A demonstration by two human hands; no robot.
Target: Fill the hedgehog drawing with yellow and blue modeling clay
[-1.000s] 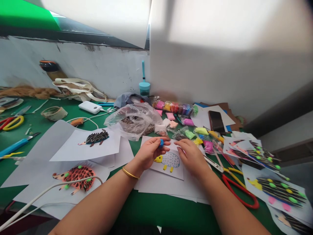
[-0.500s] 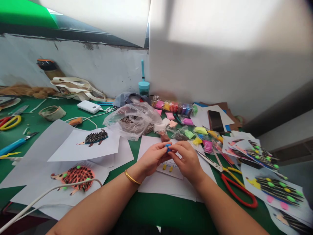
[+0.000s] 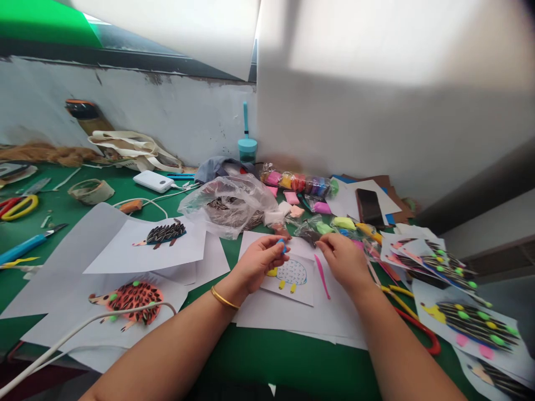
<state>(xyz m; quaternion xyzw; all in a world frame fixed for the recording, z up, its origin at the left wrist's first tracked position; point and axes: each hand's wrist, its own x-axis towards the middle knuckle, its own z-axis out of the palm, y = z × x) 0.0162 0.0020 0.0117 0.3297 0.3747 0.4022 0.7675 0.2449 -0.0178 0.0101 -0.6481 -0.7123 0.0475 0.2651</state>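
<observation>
Blue clay (image 3: 282,245) is pinched between the thumb and fingers of my left hand (image 3: 259,260), above the upper left of a drawing. The drawing (image 3: 292,274) shows a scalloped blue-outlined body with a yellow head and two yellow feet, lying on white sheets. My right hand (image 3: 343,259) is lowered over the right part of the sheets, its fingers curled near a dark clay packet (image 3: 308,233); what its fingertips hold, if anything, is hidden. A pink modelling tool (image 3: 322,277) lies between the drawing and my right hand.
A plastic bag of seeds (image 3: 228,206) stands behind the sheets, beside colourful clay packets (image 3: 343,223). Scissors (image 3: 418,326) lie at right, partly under my right arm. Finished hedgehog pictures (image 3: 476,323) lie farther right, others at left. A white cable (image 3: 83,323) crosses the left front.
My right hand has moved away from my left hand, to the right, uncovering the drawing and pink tool. The blue clay stays in my left hand.
</observation>
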